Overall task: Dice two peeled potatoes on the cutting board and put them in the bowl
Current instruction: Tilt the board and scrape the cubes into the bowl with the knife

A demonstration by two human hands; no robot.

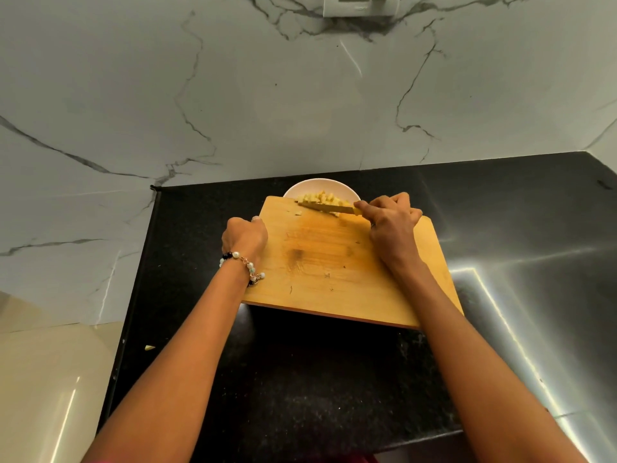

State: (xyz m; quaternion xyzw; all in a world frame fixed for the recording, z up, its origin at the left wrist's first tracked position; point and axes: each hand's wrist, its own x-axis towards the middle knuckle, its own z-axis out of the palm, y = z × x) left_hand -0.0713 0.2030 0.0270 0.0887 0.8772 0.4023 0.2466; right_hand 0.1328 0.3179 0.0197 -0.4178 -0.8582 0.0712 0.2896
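A wooden cutting board (334,262) is tilted up off the black counter, its far edge over a white bowl (302,189). My left hand (245,237) grips the board's left edge. My right hand (390,222) holds a knife (325,206) whose blade lies across the board's far edge. Diced potato pieces (322,197) sit at that edge and in the bowl, just behind the blade. One small piece (298,212) lies on the board to the left of the blade.
The black counter (300,379) meets a marble wall behind the bowl and ends at a left edge. A small potato scrap (149,347) lies on the pale floor beyond that edge. A wall socket (360,5) sits high on the wall.
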